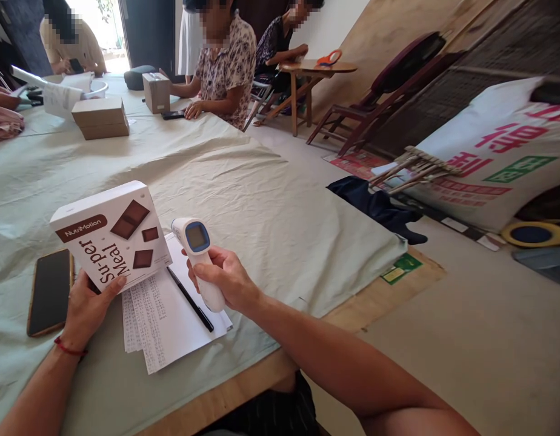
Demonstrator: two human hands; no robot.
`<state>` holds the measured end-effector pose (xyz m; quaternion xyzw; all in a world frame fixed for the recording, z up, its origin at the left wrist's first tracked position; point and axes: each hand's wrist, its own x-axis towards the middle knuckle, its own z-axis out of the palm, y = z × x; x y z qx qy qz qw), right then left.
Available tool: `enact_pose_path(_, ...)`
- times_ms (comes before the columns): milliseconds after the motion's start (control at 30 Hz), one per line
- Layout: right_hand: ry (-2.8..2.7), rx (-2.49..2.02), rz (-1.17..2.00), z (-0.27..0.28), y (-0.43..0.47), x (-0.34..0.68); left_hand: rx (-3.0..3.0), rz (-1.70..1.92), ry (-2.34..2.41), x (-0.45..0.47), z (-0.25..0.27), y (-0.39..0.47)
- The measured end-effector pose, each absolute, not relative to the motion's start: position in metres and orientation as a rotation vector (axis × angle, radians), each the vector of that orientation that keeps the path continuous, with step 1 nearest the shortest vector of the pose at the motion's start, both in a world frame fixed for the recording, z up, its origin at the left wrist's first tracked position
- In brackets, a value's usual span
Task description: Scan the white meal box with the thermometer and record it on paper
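My left hand [90, 306] grips a white NutriMotion box [119, 233] by its lower edge, tilted above the table with its brown-printed front facing me. In my right hand [228, 275] is a white infrared thermometer [202, 260], held by the handle with its blue-framed screen towards me. The thermometer's head is close to the right side of the box, apart from it. Beneath them lie handwritten sheets of paper [171, 339], with a black pen [190, 300] on top. A smartphone [50, 293] lies face up beside my left hand.
The table bears a wrinkled pale cloth [271, 242]. Farther back are a brown carton [100, 118] and a smaller carton [156, 92] touched by a person in a patterned shirt [225, 66]. Other people sit beyond. A wooden chair [375, 103] and a large printed sack [498, 151] stand right.
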<state>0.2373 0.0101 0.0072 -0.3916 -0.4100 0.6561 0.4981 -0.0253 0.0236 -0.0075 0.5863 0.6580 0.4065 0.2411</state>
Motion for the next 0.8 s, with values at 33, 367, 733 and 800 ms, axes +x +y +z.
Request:
enact_pose_path(33,-0.998,-0.946,1.580,0.006,0.010,0.237,1.588,1.134,1.783,-0.025,-0.008,0.023)
enact_pose_path(367,-1.381,-1.287,1.289,0.012,0.025,0.254,1.465,1.366,1.913,-0.026,-0.004,0.026)
enact_pose_path(733,-2.160,-2.159,0.329,0.006,0.031,0.259,1.715,1.386,1.935,-0.021,-0.022,0.041)
enact_pose_path(800,-2.164,-2.188,0.304,0.005,0.031,0.259,1.765,1.347,1.984,-0.025,-0.024,0.042)
